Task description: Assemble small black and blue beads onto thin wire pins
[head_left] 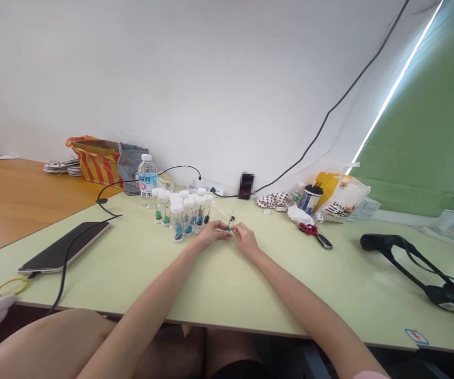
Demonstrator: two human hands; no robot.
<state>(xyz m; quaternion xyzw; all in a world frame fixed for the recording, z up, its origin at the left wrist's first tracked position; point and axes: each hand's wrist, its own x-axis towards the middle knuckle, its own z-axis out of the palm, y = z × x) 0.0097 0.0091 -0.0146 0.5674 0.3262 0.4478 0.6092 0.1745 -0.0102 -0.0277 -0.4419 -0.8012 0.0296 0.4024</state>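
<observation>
My left hand (pixel 212 232) and my right hand (pixel 244 237) meet over the pale green table (pixel 227 284), fingertips together. Between them they pinch a small blue piece with a thin dark pin (pixel 229 225) sticking up from it. Which hand bears most of it is hard to tell. Just left of my left hand stands a cluster of several clear vials with white caps (pixel 183 212), holding small green and blue bits. A water bottle (pixel 147 180) stands behind the vials.
A tablet (pixel 66 247) with a black cable lies at the left. Red-handled scissors (pixel 309 229), a cup (pixel 310 199) and a yellow bag (pixel 339 195) sit at the right back. A black headset (pixel 416 263) lies at the far right. A striped bag (pixel 95 159) stands at the back left.
</observation>
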